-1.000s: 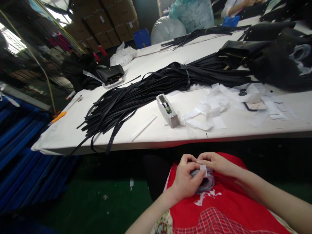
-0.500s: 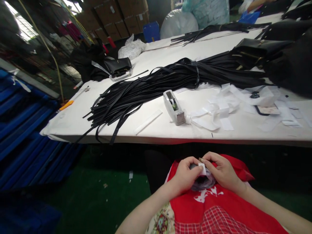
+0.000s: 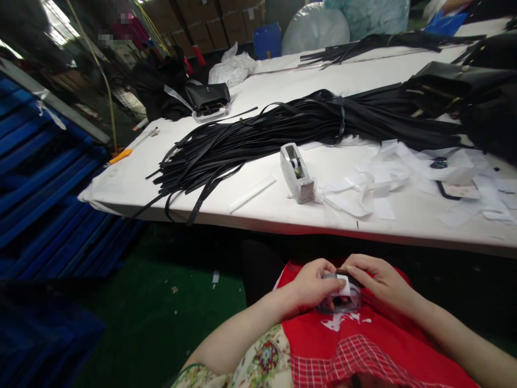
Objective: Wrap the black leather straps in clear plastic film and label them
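My left hand (image 3: 313, 284) and my right hand (image 3: 375, 279) meet over my lap, above a red apron (image 3: 363, 345). Both pinch a small dark item (image 3: 337, 303) with a little white tag (image 3: 344, 284) between the fingertips; what the dark item is stays unclear. The fingers of both hands are curled closed on it. On the white table (image 3: 258, 210) ahead stand a tape dispenser (image 3: 297, 172) and a long bundle of black straps (image 3: 283, 132).
White paper strips (image 3: 383, 183) litter the table's right side, near black bags (image 3: 464, 91). A black pouch (image 3: 208, 98) and an orange-handled tool (image 3: 121, 155) lie at the far left. Blue racks (image 3: 36, 199) stand left of the table. Cartons and plastic sacks sit behind.
The view has shifted left and tilted, so the table looks moved right. Both hands stay together in the lap, still working the small tagged item.
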